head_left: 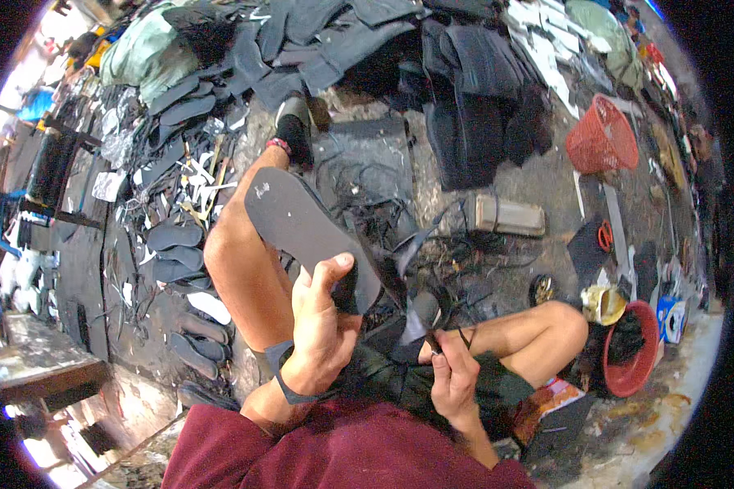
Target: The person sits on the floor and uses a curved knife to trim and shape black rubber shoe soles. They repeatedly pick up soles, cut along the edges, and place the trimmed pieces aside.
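Observation:
My left hand (322, 330) is closed around the heel end of a dark grey shoe sole (306, 220), thumb on top. The sole is tilted in front of my left knee, its toe end pointing away and to the left. My right hand (455, 379) is pinched round the dark handle of what looks like a knife (417, 328), its short pale blade pointing up. That blade is apart from the sole, to the right of its heel. Dark strips of trimmings (383, 216) lie beyond, between my legs.
Dark soles (175, 236) and scraps lie to the left. Black foam sheets (473, 81) are heaped at the far side. To the right are a red basket (599, 138), a pale block (507, 217), red-handled scissors (604, 235), a yellowish tin (603, 305) and a red basin (648, 350).

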Tool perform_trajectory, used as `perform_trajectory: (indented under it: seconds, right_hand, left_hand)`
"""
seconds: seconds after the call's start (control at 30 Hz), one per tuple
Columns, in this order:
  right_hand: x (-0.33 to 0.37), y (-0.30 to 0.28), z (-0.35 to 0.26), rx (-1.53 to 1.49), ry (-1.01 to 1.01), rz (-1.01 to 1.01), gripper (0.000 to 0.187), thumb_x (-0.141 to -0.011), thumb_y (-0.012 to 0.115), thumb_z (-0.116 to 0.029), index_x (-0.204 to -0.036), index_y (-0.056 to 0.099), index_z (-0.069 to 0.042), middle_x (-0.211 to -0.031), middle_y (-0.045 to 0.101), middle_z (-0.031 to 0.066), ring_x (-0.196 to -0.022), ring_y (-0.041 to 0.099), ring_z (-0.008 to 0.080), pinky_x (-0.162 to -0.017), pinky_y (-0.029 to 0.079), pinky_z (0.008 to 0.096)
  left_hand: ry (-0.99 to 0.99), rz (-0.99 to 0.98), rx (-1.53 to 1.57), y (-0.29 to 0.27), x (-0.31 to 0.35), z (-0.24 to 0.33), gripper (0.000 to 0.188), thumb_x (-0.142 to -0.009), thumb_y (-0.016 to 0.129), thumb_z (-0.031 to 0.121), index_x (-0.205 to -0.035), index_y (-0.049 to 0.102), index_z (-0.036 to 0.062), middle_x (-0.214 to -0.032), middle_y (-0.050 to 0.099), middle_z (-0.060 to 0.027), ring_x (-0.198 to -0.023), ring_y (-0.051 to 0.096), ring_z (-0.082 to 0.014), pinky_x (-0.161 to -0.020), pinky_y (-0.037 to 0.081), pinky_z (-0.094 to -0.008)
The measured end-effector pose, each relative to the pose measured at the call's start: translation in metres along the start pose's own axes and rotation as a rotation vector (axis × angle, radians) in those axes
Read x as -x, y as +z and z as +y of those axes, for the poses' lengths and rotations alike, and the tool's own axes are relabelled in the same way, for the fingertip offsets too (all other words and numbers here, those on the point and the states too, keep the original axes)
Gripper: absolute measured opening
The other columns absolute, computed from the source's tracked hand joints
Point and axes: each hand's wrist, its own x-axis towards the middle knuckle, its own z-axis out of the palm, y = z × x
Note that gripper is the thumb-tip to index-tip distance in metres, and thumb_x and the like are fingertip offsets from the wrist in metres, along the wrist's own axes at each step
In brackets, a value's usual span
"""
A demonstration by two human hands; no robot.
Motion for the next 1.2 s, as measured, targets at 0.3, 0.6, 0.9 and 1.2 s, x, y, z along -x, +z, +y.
perform_trajectory:
  seconds: [0.3, 0.6, 0.9, 1.2]
  right_hand:
    - [-0.052, 0.032, -0.012, -0.119, -0.074, -0.145, 0.044, -0.091, 0.063, -0.008, -0.135, 0.061, -0.010, -0.077, 0.055, 0.0114, -0.065, 0.057, 0.0309, -0.061, 0.047, 0.0410]
    - [0.001, 0.013, 0.019, -0.033, -0.015, -0.181, 0.036, -0.093, 0.062, -0.009, -0.128, 0.066, -0.011, -0.077, 0.056, 0.0108, -0.065, 0.058, 0.0300, -0.060, 0.047, 0.0401]
    - [-0.105, 0.094, 0.003, -0.048, -0.060, -0.073, 0.037, -0.099, 0.058, -0.018, -0.136, 0.061, -0.021, -0.076, 0.057, 0.0107, -0.065, 0.060, 0.0316, -0.059, 0.049, 0.0416]
    - [-0.185, 0.111, -0.019, -0.193, -0.065, 0.040, 0.036, -0.104, 0.051, -0.021, -0.138, 0.057, -0.010, -0.098, 0.070, 0.0110, -0.076, 0.066, 0.0214, -0.069, 0.052, 0.0309]
  left_hand:
    - [0.040, 0.077, -0.181, -0.023, 0.022, -0.017, 0.010, -0.085, 0.059, 0.016, -0.090, 0.060, 0.0080, -0.083, 0.062, -0.0027, -0.071, 0.060, -0.0175, -0.067, 0.051, -0.0314]
    - [-0.098, 0.147, -0.108, -0.043, 0.014, 0.004, 0.039, -0.087, 0.062, 0.044, -0.084, 0.065, 0.0044, -0.069, 0.065, -0.0071, -0.054, 0.060, -0.0199, -0.054, 0.050, -0.0317]
    - [0.110, 0.059, -0.283, -0.051, 0.012, -0.018, 0.039, -0.084, 0.060, 0.032, -0.100, 0.059, -0.0037, -0.075, 0.066, -0.0139, -0.055, 0.061, -0.0208, -0.049, 0.052, -0.0329]
    - [0.025, -0.304, -0.271, -0.082, 0.008, -0.026, 0.051, -0.080, 0.070, 0.025, -0.120, 0.057, -0.0049, -0.097, 0.070, -0.0148, -0.082, 0.070, -0.0222, -0.073, 0.058, -0.0324]
